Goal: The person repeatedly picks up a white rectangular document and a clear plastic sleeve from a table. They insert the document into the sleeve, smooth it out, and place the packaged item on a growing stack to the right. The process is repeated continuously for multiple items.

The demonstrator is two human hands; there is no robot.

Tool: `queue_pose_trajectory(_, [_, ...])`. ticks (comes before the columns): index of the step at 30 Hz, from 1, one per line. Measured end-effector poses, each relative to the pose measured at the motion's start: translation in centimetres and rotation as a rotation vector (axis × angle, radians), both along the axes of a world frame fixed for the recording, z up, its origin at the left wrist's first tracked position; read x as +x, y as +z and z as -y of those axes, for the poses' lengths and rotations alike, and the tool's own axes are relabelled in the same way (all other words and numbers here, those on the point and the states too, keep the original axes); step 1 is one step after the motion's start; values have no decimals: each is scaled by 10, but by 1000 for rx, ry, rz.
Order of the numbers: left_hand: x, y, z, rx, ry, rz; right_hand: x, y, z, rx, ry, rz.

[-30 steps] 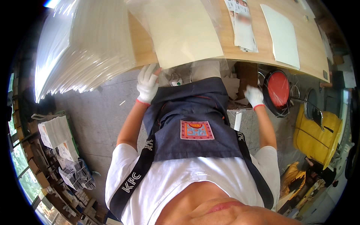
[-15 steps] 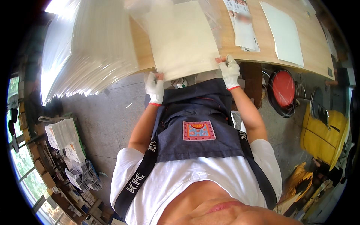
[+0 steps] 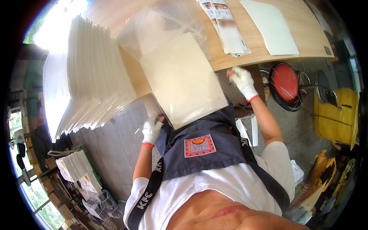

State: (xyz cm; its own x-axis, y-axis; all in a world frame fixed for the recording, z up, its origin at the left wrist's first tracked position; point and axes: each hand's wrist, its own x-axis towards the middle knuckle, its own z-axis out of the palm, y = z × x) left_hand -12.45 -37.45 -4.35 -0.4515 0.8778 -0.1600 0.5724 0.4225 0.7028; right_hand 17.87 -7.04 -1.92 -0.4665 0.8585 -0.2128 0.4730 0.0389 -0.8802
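Observation:
A cream sheet in a clear plastic sleeve (image 3: pixel 184 80) lies aslant on the table, its near end hanging over the edge above my apron. My left hand (image 3: pixel 152 129), in a white glove with bare fingertips, is beside the sleeve's near left edge, its fingers loosely bent and apart. My right hand (image 3: pixel 242 81), gloved alike, is off the sleeve's right edge, just below the table edge. Its fingers are partly curled, with nothing seen in them. More clear plastic sleeves (image 3: pixel 153 27) lie under and beyond the cream sheet.
A tall stack of filled plastic sleeves (image 3: pixel 92 73) stands at the left. Printed strips (image 3: pixel 230 34) and pale sheets (image 3: pixel 270 28) lie at the right. Below the table are a red stool (image 3: pixel 283 86), a yellow padded piece (image 3: pixel 333 119) and, at left, a crate of papers (image 3: pixel 80 170).
The sleeved sheet has come nearer to me and turned aslant over the table edge. Both hands have let go of its near corners; my left moved nearer, my right slightly outward.

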Motion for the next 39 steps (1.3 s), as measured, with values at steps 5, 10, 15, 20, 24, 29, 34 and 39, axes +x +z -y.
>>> queue_pose_trajectory(5, [-9,38,-74,222,59,74,-15,6,-83,1113,57,726])
queue_pose_trajectory(10, [31,50,-144,161,-158,470,-18,0,-111,1133,364,392])
queue_pose_trajectory(15, [78,48,-233,120,-275,899,-20,-3,-102,1254,231,216])
queue_pose_trajectory(20, [98,27,-299,159,-126,967,-19,-3,-103,1185,237,308])
queue_pose_trajectory(24, [108,23,-320,131,-26,1026,-17,-2,-103,1171,222,246])
queue_pose_trajectory(29, [105,18,-330,159,106,1253,-24,32,-55,1274,204,-19])
queue_pose_trajectory(34, [112,6,-325,318,149,1130,-17,54,-39,996,320,28])
queue_pose_trajectory(39, [129,43,-318,384,61,1048,-41,64,-91,868,90,65])
